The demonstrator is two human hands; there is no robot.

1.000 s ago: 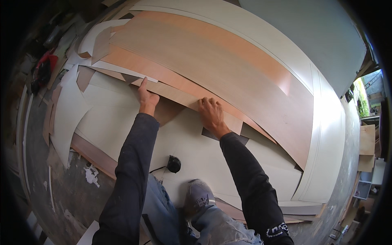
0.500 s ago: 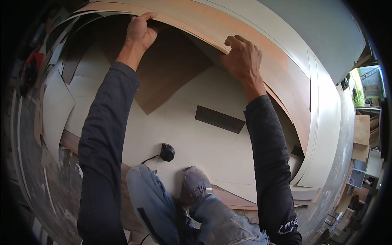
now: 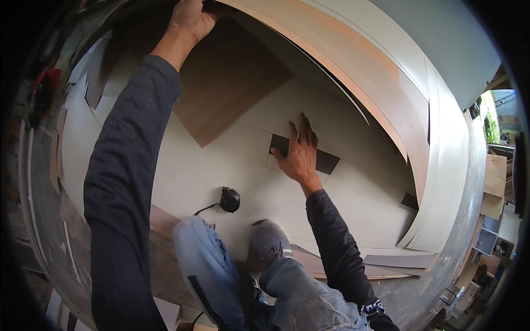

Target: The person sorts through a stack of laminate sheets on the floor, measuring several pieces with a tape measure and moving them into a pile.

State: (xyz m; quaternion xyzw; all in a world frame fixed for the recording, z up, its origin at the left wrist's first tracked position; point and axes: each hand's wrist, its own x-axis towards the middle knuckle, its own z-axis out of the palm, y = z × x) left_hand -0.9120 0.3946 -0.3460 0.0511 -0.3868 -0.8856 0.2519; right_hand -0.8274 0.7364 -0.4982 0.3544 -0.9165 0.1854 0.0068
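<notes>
My left hand point(image 3: 190, 22) is raised at the upper edge of view, fingers curled round the rim of bowed, lifted sheets point(image 3: 326, 41), pale and wood-toned. Its fingertips are partly cut off by the picture's edge. Lower down, my right hand point(image 3: 300, 158) reaches under the raised sheets with its fingers spread. It is over a dark rectangular piece point(image 3: 328, 162) that lies on a large white sheet point(image 3: 248, 171); whether it touches the piece I cannot tell. Left of it, a brown wood-grain sheet point(image 3: 232, 83) lies in the shade.
A black rounded object point(image 3: 229, 199) with a thin dark cord or strip rests near my knee. My shoe point(image 3: 269, 241) is on the white sheet. Offcuts point(image 3: 400, 261) lie along the near edge, and a smaller dark piece point(image 3: 409, 200) sits at the right. Boards point(image 3: 495, 176) stand farther right.
My right hand has let go of the lifted sheets' edge and come down over the dark rectangle, its fingers now spread. My left hand has risen slightly, still holding the sheets.
</notes>
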